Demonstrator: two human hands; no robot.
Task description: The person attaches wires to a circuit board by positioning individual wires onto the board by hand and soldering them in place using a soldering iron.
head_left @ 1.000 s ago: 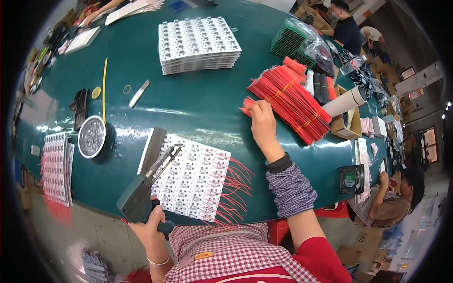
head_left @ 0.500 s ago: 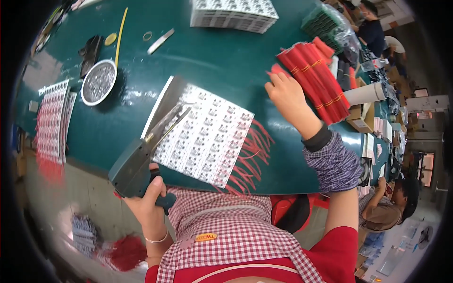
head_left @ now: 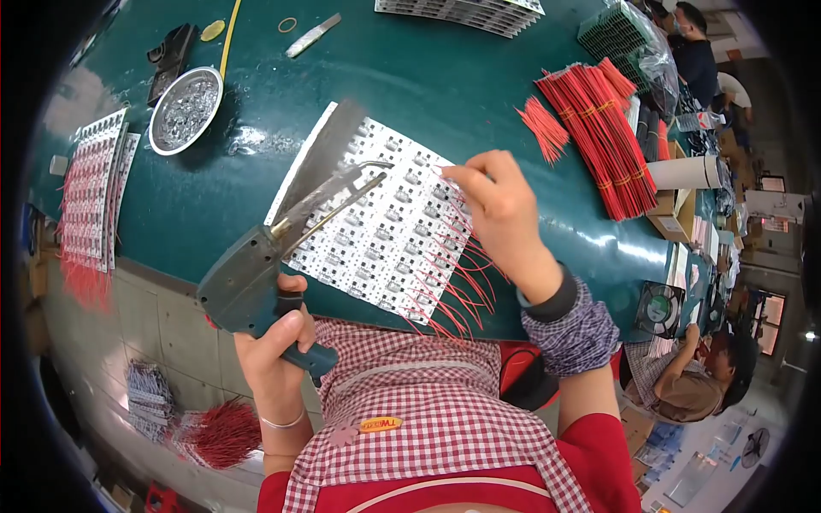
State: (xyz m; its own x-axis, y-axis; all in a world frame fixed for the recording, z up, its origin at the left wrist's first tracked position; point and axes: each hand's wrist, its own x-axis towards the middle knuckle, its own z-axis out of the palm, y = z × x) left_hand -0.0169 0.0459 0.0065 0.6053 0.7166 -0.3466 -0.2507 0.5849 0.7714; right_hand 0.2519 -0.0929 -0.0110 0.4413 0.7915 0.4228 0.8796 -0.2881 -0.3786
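Note:
My left hand (head_left: 275, 346) is closed around the grip of a dark green soldering gun (head_left: 242, 286). The gun's bent tip and thin feed tube reach over a white circuit board panel (head_left: 359, 248) covered in rows of small dark parts. At the panel's upper right edge, my right hand (head_left: 510, 222) pinches what looks like a thin red wire, mostly hidden by the fingers. Several red wires (head_left: 466, 301) trail off the panel's right side. Farther right lie a small loose pile of red wires (head_left: 542, 130) and banded red wire bundles (head_left: 599, 141).
Left on the green table (head_left: 282, 77) stand a white-rimmed bowl (head_left: 154, 137) and wired panels (head_left: 90, 197). A stack of panels (head_left: 462, 13) is at the far edge, a small fan (head_left: 658, 308) at right. Two people sit on the right; more wires (head_left: 221, 434) lie below the table.
My right hand has moved left from the red wires to the panel's edge. The soldering gun's tip has shifted slightly right and away from me over the panel.

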